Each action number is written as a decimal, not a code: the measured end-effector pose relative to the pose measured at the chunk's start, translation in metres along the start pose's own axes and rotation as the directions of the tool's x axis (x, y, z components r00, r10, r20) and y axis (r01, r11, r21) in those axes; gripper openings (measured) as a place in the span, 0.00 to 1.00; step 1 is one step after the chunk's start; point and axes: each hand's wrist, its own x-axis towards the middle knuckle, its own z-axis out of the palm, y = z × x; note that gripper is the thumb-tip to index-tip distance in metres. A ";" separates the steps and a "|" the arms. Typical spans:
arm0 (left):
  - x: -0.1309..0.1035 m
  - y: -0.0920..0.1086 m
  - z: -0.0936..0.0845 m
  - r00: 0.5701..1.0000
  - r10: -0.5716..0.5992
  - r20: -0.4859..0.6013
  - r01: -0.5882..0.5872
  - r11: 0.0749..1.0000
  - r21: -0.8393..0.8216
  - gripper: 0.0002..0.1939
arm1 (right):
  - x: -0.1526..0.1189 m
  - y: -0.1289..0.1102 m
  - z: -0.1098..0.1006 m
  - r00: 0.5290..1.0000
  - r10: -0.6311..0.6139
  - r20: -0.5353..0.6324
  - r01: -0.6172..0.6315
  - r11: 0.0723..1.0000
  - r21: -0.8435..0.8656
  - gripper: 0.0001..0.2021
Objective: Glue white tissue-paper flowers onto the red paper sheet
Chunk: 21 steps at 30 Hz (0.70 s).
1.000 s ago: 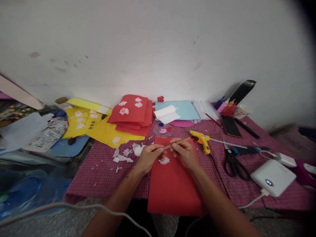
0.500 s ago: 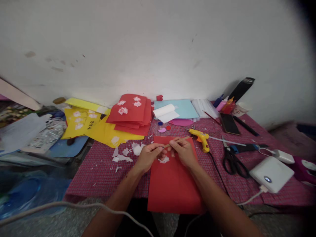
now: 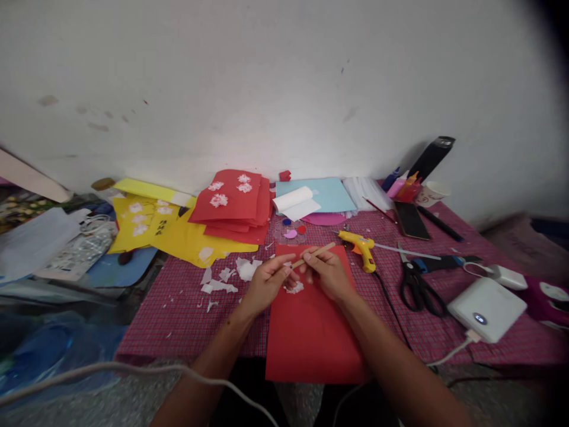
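Note:
A thin tan wooden stick with a dark tip, like a pencil (image 3: 326, 248), slants up to the right over the red paper sheet (image 3: 315, 344). My right hand (image 3: 326, 273) is closed round its middle. At its lower left end is my left hand (image 3: 269, 281), with the thumb and curled fingers gathered at the tip and the index finger stretched out above. Whatever those left fingers pinch is too small to make out. Just under the hands, a crumpled white paper flower (image 3: 294, 287) sits on the red sheet, partly covered by the fingers.
White paper scraps (image 3: 220, 286) lie left of the sheet. Right of it are a yellow glue gun (image 3: 362, 249), black scissors (image 3: 420, 290) and a white power bank (image 3: 486, 311). Behind stand stacked red papers with flowers (image 3: 231, 204) and a blue sheet (image 3: 335, 193).
My left index finger has lifted and straightened away from the stick's tip. The stick tilts slightly more steeply in my right hand. The camera view has shifted a little.

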 end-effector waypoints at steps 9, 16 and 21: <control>0.003 -0.001 0.002 0.994 -0.099 -0.037 0.091 0.980 -0.175 0.24 | 0.002 0.001 -0.001 0.997 -0.004 -0.080 0.005 1.000 0.019 0.12; 0.006 -0.004 0.000 0.989 -0.073 -0.128 0.060 0.992 -0.108 0.15 | 0.001 0.000 0.000 0.999 -0.026 -0.043 0.025 0.999 -0.026 0.12; 0.007 0.001 0.001 0.977 -0.140 -0.161 0.107 0.975 -0.195 0.14 | 0.000 0.001 0.000 0.999 -0.053 -0.004 0.053 0.994 -0.092 0.12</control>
